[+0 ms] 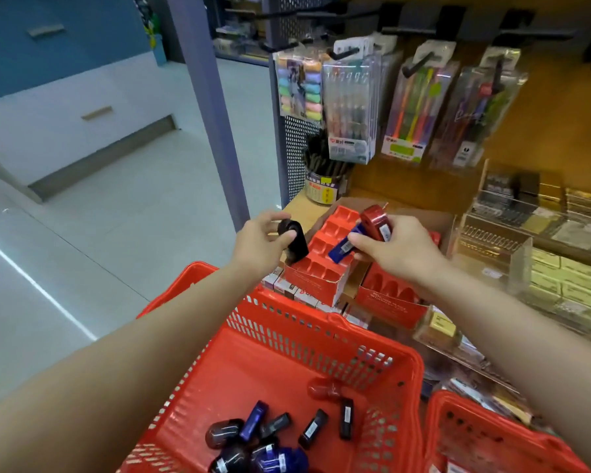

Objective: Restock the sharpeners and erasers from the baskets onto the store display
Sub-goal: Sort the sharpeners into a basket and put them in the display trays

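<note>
Left hand [260,240] pinches a black sharpener [293,241] between thumb and fingertips, long axis tilted near-upright, hanging just above the near-left corner of the red slotted display tray [325,257]. Open slots lie directly below and to its right, so the left hand is the nearer one for the next drop. Right hand [394,249] is curled round two more: a blue sharpener [343,248] pointing down-left at the tray middle and a red sharpener [376,221] above it. Second tray [389,295] sits just right, partly under the wrist. Remaining stock lies loose in the red basket [287,353] below; second basket [492,435] at far right. Tray rows are tight, so I'd expect slot alignment matters.
</note>
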